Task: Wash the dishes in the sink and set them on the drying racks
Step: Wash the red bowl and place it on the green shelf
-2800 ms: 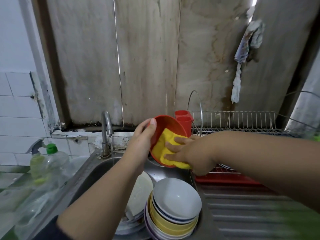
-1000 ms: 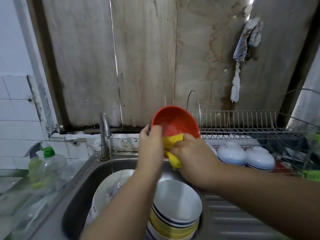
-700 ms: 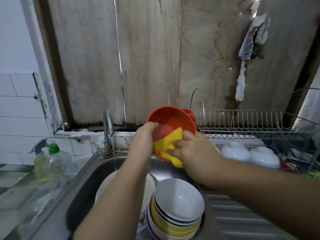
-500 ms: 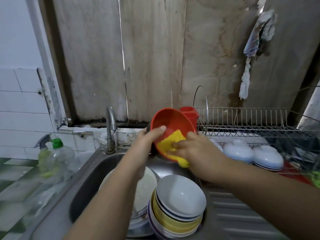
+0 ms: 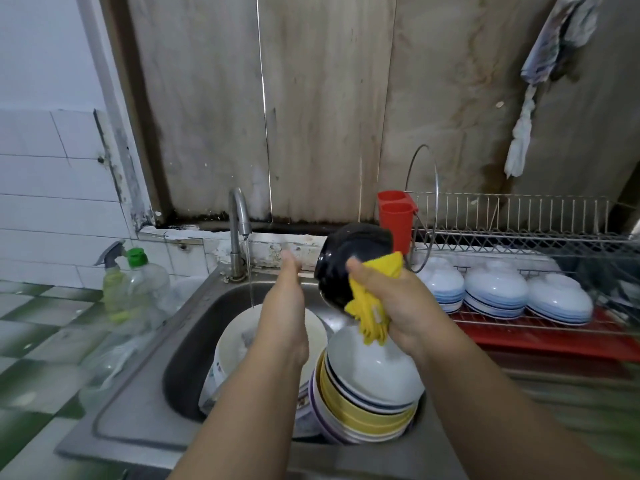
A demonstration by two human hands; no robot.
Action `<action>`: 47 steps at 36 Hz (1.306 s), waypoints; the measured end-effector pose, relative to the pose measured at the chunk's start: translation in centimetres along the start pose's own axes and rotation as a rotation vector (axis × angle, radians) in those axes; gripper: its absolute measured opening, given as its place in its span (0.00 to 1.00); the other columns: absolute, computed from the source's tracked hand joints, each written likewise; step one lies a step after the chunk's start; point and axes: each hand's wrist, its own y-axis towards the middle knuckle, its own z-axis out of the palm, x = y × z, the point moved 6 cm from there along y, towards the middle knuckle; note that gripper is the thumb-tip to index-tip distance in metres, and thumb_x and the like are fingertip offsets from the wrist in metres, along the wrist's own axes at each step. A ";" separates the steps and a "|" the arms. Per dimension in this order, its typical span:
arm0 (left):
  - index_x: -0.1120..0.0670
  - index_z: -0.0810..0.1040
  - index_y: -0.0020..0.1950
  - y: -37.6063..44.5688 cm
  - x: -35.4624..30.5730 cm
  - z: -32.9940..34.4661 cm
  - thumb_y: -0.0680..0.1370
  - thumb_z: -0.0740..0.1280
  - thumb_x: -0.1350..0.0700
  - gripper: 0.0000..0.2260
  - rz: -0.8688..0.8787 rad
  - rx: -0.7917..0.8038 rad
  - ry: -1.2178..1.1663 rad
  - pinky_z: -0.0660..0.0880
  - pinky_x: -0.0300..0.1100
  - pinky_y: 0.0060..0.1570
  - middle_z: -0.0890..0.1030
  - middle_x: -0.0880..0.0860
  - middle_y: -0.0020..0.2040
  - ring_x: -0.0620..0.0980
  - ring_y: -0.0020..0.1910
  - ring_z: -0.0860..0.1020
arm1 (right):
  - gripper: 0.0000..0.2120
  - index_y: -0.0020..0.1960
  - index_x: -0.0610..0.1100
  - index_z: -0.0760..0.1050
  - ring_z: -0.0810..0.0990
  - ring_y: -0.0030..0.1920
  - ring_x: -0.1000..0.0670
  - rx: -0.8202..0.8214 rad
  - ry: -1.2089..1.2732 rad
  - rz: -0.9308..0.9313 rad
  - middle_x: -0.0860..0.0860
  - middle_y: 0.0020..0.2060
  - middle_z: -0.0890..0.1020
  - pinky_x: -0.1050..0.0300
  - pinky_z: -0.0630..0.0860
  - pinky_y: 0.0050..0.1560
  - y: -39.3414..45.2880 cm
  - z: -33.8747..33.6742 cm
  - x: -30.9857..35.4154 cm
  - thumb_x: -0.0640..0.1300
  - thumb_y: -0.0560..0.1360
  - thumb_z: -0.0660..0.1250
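The bowl [image 5: 349, 261] is held tilted above the sink [image 5: 194, 327], its dark underside shown. It is gripped together with the yellow cloth [image 5: 372, 306] by the right hand [image 5: 391, 299]; whether the left hand [image 5: 287, 289] touches it cannot be told. The underside is best wiped all round, then rinsed under the running tap [image 5: 239, 220].

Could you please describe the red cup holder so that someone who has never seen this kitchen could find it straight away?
Start at the steel sink and look right to the wire drying rack against the back wall. At the rack's left end, behind the dark bowl being wiped, hangs the red cup holder. It is the only upright red plastic container there; the rack's other dishes are white bowls turned upside down.
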 end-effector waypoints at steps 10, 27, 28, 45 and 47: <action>0.59 0.75 0.64 0.0 3.6 0.2 0.81 0.59 0.47 0.20 -0.310 0.020 -0.612 0.80 0.43 0.32 0.82 0.55 0.52 0.49 0.42 0.81 | 0.30 0.28 0.45 0.80 0.73 0.19 0.52 0.002 0.616 0.292 0.49 0.24 0.78 0.70 0.64 0.19 -0.7 1.0 -3.4 0.64 0.76 0.56; 0.56 0.77 0.48 1.0 2.5 -5.4 0.75 0.62 0.36 0.23 -0.054 -0.259 -0.314 0.77 0.48 0.49 0.82 0.55 0.44 0.54 0.44 0.81 | 0.11 0.33 0.44 0.67 0.69 0.36 0.55 0.056 -0.911 -0.370 0.52 0.36 0.67 0.64 0.64 0.34 -0.2 3.8 0.3 0.35 0.72 0.63; 0.56 0.78 0.51 1.4 2.5 -6.0 0.73 0.64 0.34 0.25 -0.044 -0.262 -0.313 0.78 0.51 0.52 0.83 0.56 0.47 0.55 0.46 0.82 | 0.10 0.33 0.44 0.68 0.69 0.35 0.56 0.085 -0.897 -0.386 0.52 0.36 0.67 0.66 0.64 0.34 -0.4 3.7 0.0 0.35 0.71 0.64; 0.52 0.77 0.46 1.2 0.2 -6.7 0.76 0.64 0.39 0.16 0.103 -0.320 -0.232 0.78 0.51 0.51 0.82 0.53 0.46 0.54 0.45 0.81 | 0.14 0.29 0.46 0.68 0.67 0.20 0.56 0.119 -0.904 -0.173 0.57 0.17 0.71 0.62 0.66 0.24 -0.8 2.5 0.4 0.45 0.73 0.62; 0.51 0.77 0.44 0.9 0.5 -6.0 0.76 0.64 0.39 0.16 0.088 -0.297 -0.224 0.78 0.53 0.52 0.82 0.53 0.45 0.55 0.46 0.81 | 0.15 0.29 0.45 0.68 0.69 0.22 0.55 0.053 -0.877 -0.177 0.55 0.17 0.71 0.62 0.66 0.23 -0.4 2.2 0.5 0.45 0.75 0.60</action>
